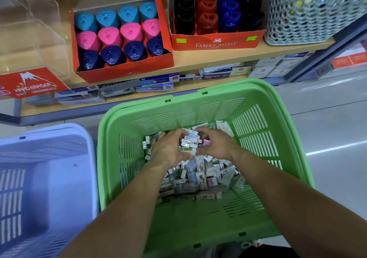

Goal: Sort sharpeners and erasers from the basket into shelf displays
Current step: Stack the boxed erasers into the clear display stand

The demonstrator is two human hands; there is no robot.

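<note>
Erasers [190, 140] lie stacked in the green basket [198, 110], long axes sideways, clamped between your curled left hand [168, 148] and right hand [217, 145]; the clear eraser display [33, 31] sits up-left, nearer your left.

The green basket [188, 106] is showing matt, slotted plastic; the erasers [200, 176] inside are glinting in glossy film and paper sleeves. On the pale wood-look shelf [218, 56], along its front edge, red cardboard boxes [123, 73] are holding smooth, shiny plastic sharpeners [111, 36], beside a clear plastic case [33, 29].
</note>
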